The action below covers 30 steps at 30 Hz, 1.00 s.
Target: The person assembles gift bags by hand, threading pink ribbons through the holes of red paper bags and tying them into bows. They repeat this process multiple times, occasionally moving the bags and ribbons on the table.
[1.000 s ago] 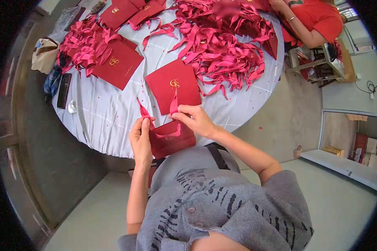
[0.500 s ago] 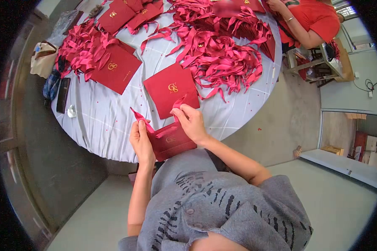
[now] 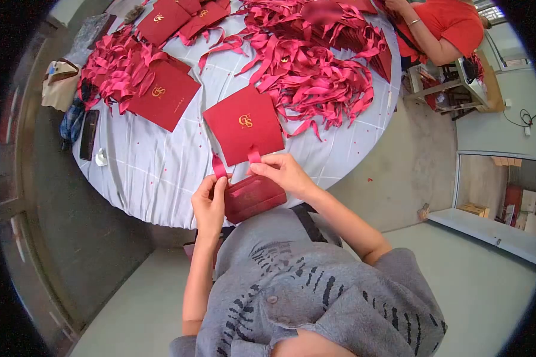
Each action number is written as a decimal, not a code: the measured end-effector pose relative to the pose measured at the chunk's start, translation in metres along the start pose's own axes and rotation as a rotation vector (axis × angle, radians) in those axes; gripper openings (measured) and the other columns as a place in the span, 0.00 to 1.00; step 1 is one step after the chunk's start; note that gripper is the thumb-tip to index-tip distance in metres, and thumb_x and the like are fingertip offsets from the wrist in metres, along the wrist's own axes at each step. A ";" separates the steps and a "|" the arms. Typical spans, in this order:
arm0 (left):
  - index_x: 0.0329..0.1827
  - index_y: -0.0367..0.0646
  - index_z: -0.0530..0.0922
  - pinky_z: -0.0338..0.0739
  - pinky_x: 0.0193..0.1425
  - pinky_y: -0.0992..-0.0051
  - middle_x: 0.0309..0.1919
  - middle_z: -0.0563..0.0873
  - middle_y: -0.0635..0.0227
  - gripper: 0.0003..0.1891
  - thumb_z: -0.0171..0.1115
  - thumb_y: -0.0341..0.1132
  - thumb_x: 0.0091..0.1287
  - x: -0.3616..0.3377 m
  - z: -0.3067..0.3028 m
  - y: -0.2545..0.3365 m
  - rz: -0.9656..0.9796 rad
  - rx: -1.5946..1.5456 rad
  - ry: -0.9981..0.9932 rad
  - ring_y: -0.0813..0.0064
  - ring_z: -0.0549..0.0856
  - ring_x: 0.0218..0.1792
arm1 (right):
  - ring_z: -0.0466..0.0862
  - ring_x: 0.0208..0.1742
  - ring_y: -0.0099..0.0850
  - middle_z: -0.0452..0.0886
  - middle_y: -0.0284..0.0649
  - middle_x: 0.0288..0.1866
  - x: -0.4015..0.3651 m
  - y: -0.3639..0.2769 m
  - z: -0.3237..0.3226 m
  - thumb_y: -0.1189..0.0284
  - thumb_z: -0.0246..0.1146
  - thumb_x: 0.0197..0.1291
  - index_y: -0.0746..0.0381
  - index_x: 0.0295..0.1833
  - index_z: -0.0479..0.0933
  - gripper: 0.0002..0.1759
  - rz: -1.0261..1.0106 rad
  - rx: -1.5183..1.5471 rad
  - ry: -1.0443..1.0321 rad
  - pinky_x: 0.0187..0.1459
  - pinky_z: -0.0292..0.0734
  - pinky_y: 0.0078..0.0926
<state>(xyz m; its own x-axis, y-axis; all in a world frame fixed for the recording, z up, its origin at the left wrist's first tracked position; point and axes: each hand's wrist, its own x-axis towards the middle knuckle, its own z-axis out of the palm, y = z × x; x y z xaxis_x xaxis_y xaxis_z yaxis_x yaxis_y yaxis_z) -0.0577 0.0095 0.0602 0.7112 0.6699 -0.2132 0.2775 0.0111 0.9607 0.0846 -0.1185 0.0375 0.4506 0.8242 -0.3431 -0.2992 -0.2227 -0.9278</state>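
Two glossy pink-red ribbon ends (image 3: 219, 166), pinched by the left hand (image 3: 209, 203) and right hand (image 3: 286, 174) at the dark-red, box-like paper bag (image 3: 256, 200) mid-frame, are probably best kept flat, untwisted and evenly drawn.

I counted one bench (image 3: 161, 193), and two hands at work, a left hand (image 3: 209, 205) and a right hand (image 3: 283, 174), with one red bag (image 3: 255, 199) and two ribbon ends (image 3: 219, 166), one to each. One flat red bag (image 3: 244, 107) lay just past them. The heaped ribbons (image 3: 315, 83) were beyond counting. There was one cream bag (image 3: 59, 84), one slim dark case (image 3: 89, 135) and one other person (image 3: 458, 30).
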 end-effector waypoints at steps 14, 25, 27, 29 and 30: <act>0.34 0.33 0.75 0.65 0.33 0.83 0.23 0.72 0.74 0.08 0.53 0.30 0.69 -0.003 0.017 -0.010 0.075 0.060 0.205 0.86 0.68 0.28 | 0.77 0.33 0.21 0.80 0.38 0.28 -0.008 0.012 0.026 0.68 0.55 0.66 0.70 0.35 0.78 0.15 -0.229 -0.248 0.358 0.36 0.71 0.21; 0.35 0.36 0.77 0.62 0.32 0.84 0.24 0.72 0.80 0.10 0.53 0.33 0.70 0.016 0.000 0.003 0.016 -0.187 0.180 0.89 0.67 0.27 | 0.73 0.45 0.23 0.77 0.39 0.48 -0.004 0.001 -0.012 0.66 0.59 0.63 0.68 0.56 0.67 0.21 -0.231 -0.029 -0.029 0.47 0.70 0.23; 0.39 0.36 0.77 0.62 0.34 0.84 0.24 0.70 0.80 0.12 0.51 0.38 0.71 0.025 -0.005 0.008 0.012 -0.252 0.139 0.87 0.67 0.28 | 0.75 0.50 0.28 0.77 0.43 0.49 -0.015 -0.014 -0.016 0.65 0.61 0.61 0.68 0.56 0.68 0.23 -0.210 -0.285 -0.023 0.51 0.71 0.31; 0.43 0.37 0.77 0.65 0.38 0.83 0.29 0.74 0.77 0.14 0.49 0.39 0.72 0.034 -0.005 -0.002 0.041 -0.192 0.115 0.87 0.70 0.32 | 0.76 0.50 0.32 0.77 0.45 0.49 -0.014 -0.034 -0.015 0.66 0.62 0.60 0.68 0.56 0.68 0.23 -0.180 -0.274 -0.087 0.51 0.71 0.31; 0.47 0.38 0.76 0.67 0.42 0.83 0.34 0.78 0.74 0.15 0.46 0.41 0.73 0.038 -0.002 -0.010 0.061 -0.128 0.093 0.87 0.72 0.36 | 0.77 0.51 0.36 0.77 0.48 0.49 -0.014 -0.044 -0.014 0.67 0.62 0.59 0.69 0.55 0.69 0.23 -0.143 -0.257 -0.155 0.51 0.71 0.31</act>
<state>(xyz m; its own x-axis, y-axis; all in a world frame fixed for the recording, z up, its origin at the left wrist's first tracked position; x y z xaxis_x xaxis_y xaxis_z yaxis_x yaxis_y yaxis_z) -0.0348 0.0366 0.0431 0.6597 0.7380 -0.1418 0.1467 0.0585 0.9874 0.1034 -0.1276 0.0810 0.3332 0.9217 -0.1984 -0.0113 -0.2065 -0.9784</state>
